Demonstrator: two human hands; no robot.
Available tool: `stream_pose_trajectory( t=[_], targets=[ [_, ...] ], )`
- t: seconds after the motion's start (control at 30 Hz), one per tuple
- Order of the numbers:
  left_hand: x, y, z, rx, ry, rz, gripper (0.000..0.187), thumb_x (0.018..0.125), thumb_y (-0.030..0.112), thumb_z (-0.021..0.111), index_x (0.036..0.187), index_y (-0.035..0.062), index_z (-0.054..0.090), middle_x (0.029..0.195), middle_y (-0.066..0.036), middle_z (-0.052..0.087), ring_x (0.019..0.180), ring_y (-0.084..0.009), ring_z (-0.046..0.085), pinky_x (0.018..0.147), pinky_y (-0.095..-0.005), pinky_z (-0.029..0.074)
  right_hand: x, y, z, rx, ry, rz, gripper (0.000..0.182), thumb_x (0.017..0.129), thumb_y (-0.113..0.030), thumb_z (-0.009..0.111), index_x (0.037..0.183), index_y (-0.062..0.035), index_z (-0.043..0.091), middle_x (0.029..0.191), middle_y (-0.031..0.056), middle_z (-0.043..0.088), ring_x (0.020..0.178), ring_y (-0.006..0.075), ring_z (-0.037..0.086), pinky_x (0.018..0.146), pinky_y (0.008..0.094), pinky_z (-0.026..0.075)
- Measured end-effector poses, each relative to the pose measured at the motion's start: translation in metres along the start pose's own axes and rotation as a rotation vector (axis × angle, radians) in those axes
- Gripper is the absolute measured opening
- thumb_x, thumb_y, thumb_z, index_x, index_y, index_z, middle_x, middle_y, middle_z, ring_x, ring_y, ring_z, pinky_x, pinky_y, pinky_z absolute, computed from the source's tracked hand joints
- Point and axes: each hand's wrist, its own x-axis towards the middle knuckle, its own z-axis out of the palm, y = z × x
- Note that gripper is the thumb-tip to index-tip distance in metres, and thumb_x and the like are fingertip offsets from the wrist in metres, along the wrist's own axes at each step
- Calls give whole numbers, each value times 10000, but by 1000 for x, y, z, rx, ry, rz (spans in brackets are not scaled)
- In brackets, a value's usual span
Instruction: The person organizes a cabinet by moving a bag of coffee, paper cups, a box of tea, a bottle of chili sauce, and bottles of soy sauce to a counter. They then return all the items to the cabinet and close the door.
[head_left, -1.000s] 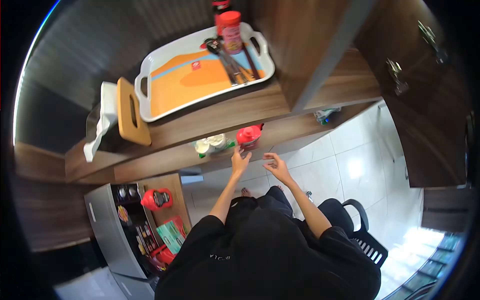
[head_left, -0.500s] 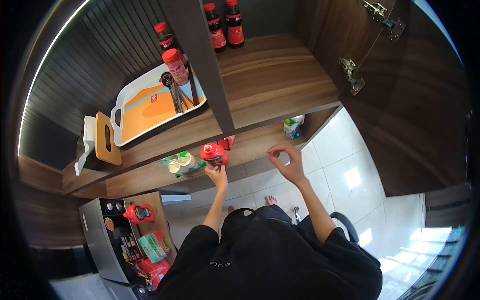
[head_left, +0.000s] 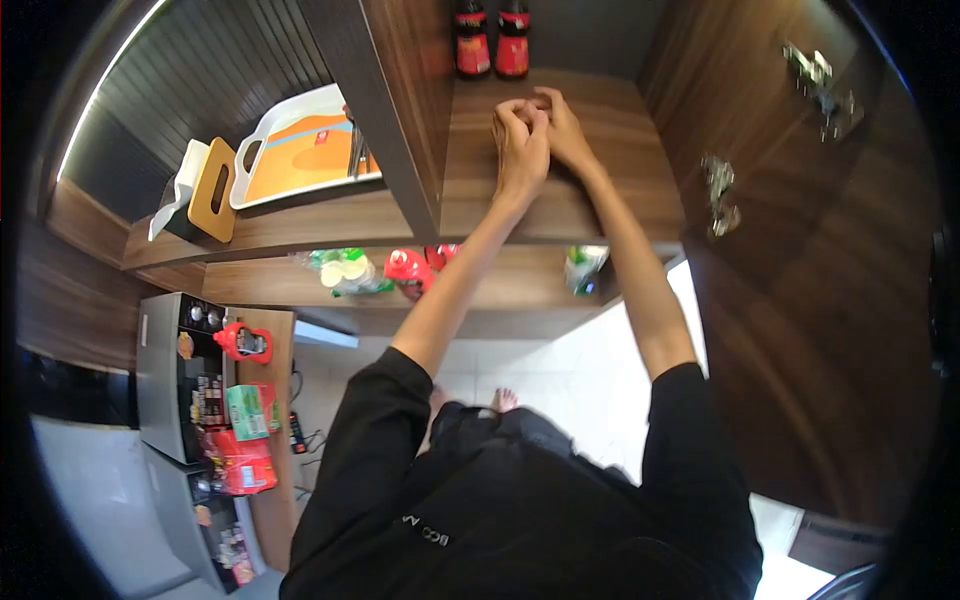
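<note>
Both of my hands are inside the upper right cabinet compartment, close together over its wooden shelf. My left hand has its fingers curled in towards my right hand, whose fingers bend over to meet them. Whatever lies between the fingers, if anything, is hidden. Just behind the hands stand two dark bottles with red labels, their tops cut off by the frame edge. Below my left forearm, a red squeeze bottle rests on the lower shelf.
A raised cabinet door with metal hinges hangs at the right. The left compartment holds a tray and a wooden-fronted tissue box. Wrapped cups and a clear package lie on the lower shelf. Packets sit on the side counter.
My left hand has left the red squeeze bottle on the lower shelf and moved up into the upper compartment. My right hand has moved up beside it. The camera view has shifted.
</note>
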Motion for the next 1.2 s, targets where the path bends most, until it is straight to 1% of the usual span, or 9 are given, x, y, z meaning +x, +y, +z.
stream_pose_trajectory(
  t=[0.07, 0.13, 0.17, 0.37, 0.47, 0.77, 0.93, 1.03, 1.2],
  targets=[
    [40, -58, 21, 322, 25, 20, 462, 960, 234, 605, 1300, -40, 454, 1271, -230, 535, 1226, -380, 483, 1048, -463, 373, 25, 1, -7, -45, 107, 4, 484, 973, -241, 646, 1335, 21, 461, 1219, 219, 578, 930, 268, 692, 856, 379, 548],
    [60, -88, 21, 514, -92, 13, 603, 918, 270, 624, 1370, -59, 398, 1346, -259, 480, 1279, -397, 446, 1073, -487, 355, 36, -1, -5, 346, 163, 195, 477, 965, -213, 662, 1326, 27, 462, 1222, 199, 576, 894, 240, 718, 809, 374, 569],
    [71, -93, 21, 617, -154, 4, 675, 897, 288, 634, 1405, -69, 370, 1383, -274, 453, 1305, -406, 428, 1086, -499, 346, 45, 16, -5, 274, 164, 179, 498, 946, -202, 688, 1329, 25, 466, 1248, 192, 569, 863, 235, 727, 849, 381, 569],
    [109, -92, 27, 674, -193, -32, 988, 731, 271, 748, 1509, -40, 226, 1421, -265, 417, 1328, -409, 411, 1121, -489, 337, 72, 2, -6, 286, 72, 105, 728, 849, -185, 791, 1441, 2, 411, 1416, 197, 469, 1332, 285, 491, 1087, 425, 440],
    [125, -105, 30, 612, -144, -19, 896, 720, 226, 733, 1485, 9, 319, 1414, -231, 441, 1336, -386, 414, 1097, -511, 355, 85, 14, -4, 415, 46, 108, 784, 835, -159, 804, 1487, -42, 384, 1515, 182, 398, 1423, 289, 382, 1169, 436, 348],
    [137, -108, 37, 448, -66, 87, 611, 714, 295, 825, 1207, 68, 544, 1103, -178, 603, 1056, -397, 591, 896, -498, 472, 98, 18, -5, 164, 96, 109, 805, 742, -291, 891, 1378, -46, 463, 1292, 108, 389, 1239, 262, 499, 994, 388, 478],
    [136, -92, 44, 210, -103, 190, 334, 750, 190, 766, 969, -5, 606, 925, -285, 683, 944, -463, 664, 799, -491, 525, 94, 11, -9, 154, 89, 58, 592, 808, -241, 794, 1278, -36, 498, 1155, 135, 649, 1073, 211, 620, 963, 368, 472],
    [134, -92, 44, 268, -103, 123, 338, 750, 193, 765, 966, -13, 605, 922, -282, 688, 929, -471, 667, 781, -495, 529, 96, 14, -7, 187, 93, 4, 540, 768, -311, 813, 1142, -21, 555, 1105, 188, 624, 1049, 321, 621, 918, 419, 472],
    [132, -86, 41, 326, -124, 69, 385, 769, 236, 772, 1008, -17, 606, 892, -268, 709, 917, -443, 694, 782, -473, 543, 93, 7, -11, 167, 76, 15, 524, 797, -345, 794, 1133, -12, 567, 1108, 187, 647, 1050, 308, 640, 913, 405, 480]
  ],
)
